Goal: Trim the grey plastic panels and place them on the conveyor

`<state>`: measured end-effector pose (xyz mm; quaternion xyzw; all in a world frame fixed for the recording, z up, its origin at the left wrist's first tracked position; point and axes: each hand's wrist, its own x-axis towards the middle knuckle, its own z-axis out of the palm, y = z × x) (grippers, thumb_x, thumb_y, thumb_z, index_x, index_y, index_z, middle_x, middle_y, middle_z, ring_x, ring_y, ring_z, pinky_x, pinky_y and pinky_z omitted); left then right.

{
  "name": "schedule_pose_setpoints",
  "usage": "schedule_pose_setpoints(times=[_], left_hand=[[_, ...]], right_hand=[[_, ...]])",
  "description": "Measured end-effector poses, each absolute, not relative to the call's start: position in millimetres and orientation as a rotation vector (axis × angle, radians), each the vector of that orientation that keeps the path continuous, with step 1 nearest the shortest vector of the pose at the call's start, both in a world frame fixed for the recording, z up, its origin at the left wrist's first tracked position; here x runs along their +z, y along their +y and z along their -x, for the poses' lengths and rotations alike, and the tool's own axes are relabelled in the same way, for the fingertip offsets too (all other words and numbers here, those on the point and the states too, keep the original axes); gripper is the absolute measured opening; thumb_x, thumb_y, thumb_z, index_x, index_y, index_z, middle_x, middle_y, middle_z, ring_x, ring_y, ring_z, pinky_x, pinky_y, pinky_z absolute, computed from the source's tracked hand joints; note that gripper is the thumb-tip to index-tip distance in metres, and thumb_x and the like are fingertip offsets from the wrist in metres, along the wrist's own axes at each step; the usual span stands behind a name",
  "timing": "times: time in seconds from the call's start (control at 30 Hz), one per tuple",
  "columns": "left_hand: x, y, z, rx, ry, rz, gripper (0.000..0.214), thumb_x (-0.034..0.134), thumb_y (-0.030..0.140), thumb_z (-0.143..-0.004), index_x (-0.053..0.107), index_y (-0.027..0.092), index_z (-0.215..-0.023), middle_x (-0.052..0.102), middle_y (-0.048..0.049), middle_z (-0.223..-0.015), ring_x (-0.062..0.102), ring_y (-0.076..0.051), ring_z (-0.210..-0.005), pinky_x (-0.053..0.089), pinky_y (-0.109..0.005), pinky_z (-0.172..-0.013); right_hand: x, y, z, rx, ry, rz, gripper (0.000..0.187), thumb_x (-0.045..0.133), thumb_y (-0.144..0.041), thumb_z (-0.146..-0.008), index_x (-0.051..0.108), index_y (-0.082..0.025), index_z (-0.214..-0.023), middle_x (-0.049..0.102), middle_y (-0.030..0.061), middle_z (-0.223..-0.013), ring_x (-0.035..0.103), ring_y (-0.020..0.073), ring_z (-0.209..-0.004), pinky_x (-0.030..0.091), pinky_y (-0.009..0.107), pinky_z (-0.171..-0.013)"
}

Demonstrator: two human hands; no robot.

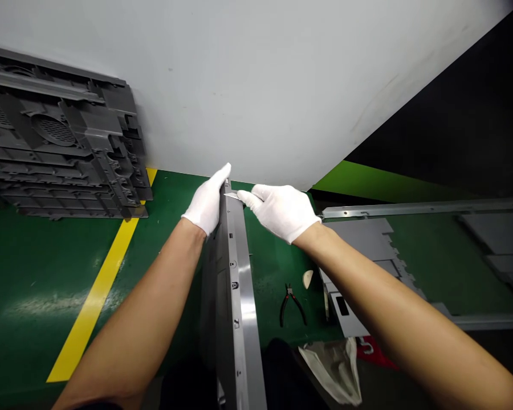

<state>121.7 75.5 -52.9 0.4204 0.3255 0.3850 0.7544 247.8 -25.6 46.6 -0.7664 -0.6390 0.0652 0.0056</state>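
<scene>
"How many hands, and what's in them?"

"Two, both in white gloves. The left hand [206, 200] lies against the top end of a long grey metal-edged panel [235, 285] standing on edge, fingers straight; I can't tell if it grips. The right hand [280, 212] pinches one small knife blade [231, 196], its tip just beside that panel."

"What else is around?"

"On the green floor [34, 273], one pair of pliers [291, 304] and one pale wedge [308, 279] lie right of the panel. Several dark grey moulded plastic panels [60, 136] lean at left, past one yellow line [98, 296]. One white cloth bag [331, 370] lies near the bottom."
</scene>
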Motion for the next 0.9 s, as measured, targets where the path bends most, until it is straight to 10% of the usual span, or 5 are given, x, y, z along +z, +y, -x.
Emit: schedule_pose_setpoints(times=[0.9], left_hand=[[-41,63,-119,0.83,0.855,-0.84,0.044,0.073,0.058,-0.077,0.049,0.024,-0.064,0.054,-0.0012,-0.06,0.048,-0.016,-0.049,0.04,-0.032,-0.047]], right_hand=[[43,-42,-239,-0.23,-2.233,2.363,0.079,0.009,-0.066,-0.104,0.069,-0.019,-0.087,0.064,0.0063,-0.064,0.058,0.0197,-0.064,0.024,0.029,-0.059]])
